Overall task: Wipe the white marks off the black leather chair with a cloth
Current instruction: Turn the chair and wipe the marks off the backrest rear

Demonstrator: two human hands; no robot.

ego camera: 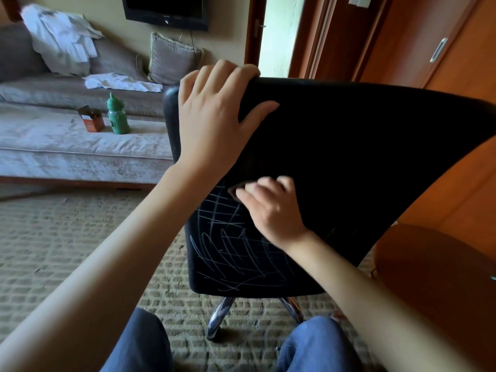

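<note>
With your left hand (pixel 212 116) gripping the chair (pixel 349 157) top and your right hand (pixel 271 210) pinching the cloth (pixel 236 189), hard strokes may swivel the chair, smearing the white marks (pixel 230 253).

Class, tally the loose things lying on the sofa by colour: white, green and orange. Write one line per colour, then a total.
White: 2 cloths
Green: 1 bottle
Orange: 1 box
Total: 4
</note>
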